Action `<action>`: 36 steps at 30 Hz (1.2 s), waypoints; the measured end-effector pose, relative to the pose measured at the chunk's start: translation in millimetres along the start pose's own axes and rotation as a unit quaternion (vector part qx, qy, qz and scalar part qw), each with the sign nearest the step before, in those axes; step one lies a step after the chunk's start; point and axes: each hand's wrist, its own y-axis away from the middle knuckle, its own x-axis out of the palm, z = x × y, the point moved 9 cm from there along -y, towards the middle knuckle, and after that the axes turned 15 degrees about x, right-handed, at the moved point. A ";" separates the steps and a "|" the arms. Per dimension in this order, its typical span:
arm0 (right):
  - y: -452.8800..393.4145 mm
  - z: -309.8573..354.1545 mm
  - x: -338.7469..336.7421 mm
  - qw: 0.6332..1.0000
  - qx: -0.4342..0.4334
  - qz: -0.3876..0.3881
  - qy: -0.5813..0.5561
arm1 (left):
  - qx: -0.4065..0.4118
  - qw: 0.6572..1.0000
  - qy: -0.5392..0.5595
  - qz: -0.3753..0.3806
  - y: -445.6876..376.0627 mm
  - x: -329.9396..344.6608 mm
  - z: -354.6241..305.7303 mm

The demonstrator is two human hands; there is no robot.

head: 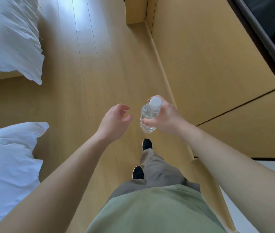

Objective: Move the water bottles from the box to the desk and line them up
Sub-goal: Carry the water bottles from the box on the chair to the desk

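Item: one bottle (149,115), clear plastic, white cap, seemingly full. We find it in the air above the floor (86,81), upright with a slight tilt, held at chest level in front of us.

Grip, right hand (164,115): grasping the bottle, fingers wrapped round its upper body just under the cap, thumb across the near side.

Grip, left hand (114,120): released, fingers loosely curved, holding nothing. It sits just left of the bottle, apart from it, palm turned toward it.

Beneath the bottle: our two dark shoes (146,144) and grey trousers, one foot ahead of the other on the floor, which reads to us as mid-stride.

Right of the bottle: a pale wooden panel (200,56) rising from the floor, with a dark framed surface (271,27) at the top corner. We cannot tell whether this unit is the desk.

Left of the bottle, well apart: two white pillows or duvet corners (10,39) on beds.

Progress, as we judge it: one bottle is out of the box and in transit. Neither the box nor any desk top with lined-up bottles shows here, so we cannot count what is already placed or what remains. This bottle has yet to be set down and aligned.
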 end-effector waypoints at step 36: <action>-462.5 248.6 -110.1 0.998 -0.022 0.049 0.040 | -0.016 0.998 -0.054 0.001 -482.4 -149.1 42.3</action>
